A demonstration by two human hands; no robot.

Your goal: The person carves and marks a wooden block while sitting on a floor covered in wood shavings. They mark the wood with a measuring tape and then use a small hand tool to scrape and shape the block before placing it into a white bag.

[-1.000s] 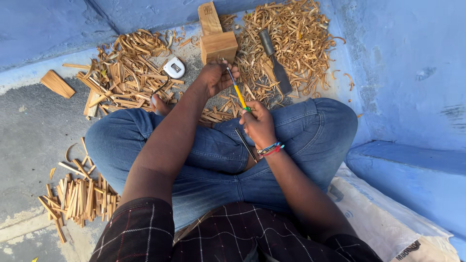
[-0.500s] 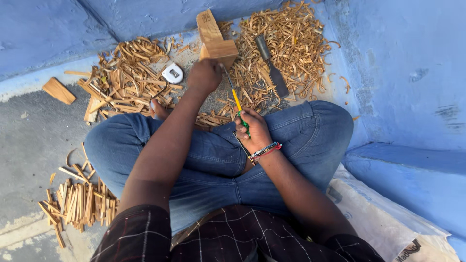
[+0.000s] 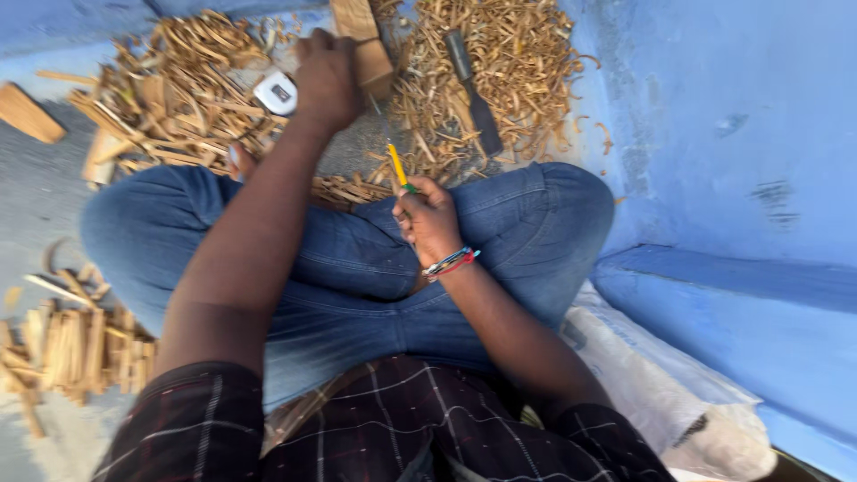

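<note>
I sit cross-legged in blue jeans on the ground. My left hand [image 3: 327, 78] reaches forward and rests on a wooden block [image 3: 364, 43] at the top of the view; whether it grips the block is hard to tell. My right hand [image 3: 429, 219] lies over my right knee, closed around a yellow pencil [image 3: 398, 167] with a green end, its tip pointing up and away. Coloured bands circle my right wrist. A small white tape measure [image 3: 275, 93] lies just left of my left hand.
Piles of wood shavings and offcuts [image 3: 174, 98] spread ahead on both sides. A dark chisel [image 3: 475, 94] lies in the right pile. Stacked wood strips [image 3: 67, 353] sit by my left knee. A blue wall [image 3: 732, 143] and a white sack [image 3: 661, 393] stand on my right.
My left hand has stretched further forward onto the wooden block. My right hand with the pencil has stayed over the knee. The view has moved closer and tilted.
</note>
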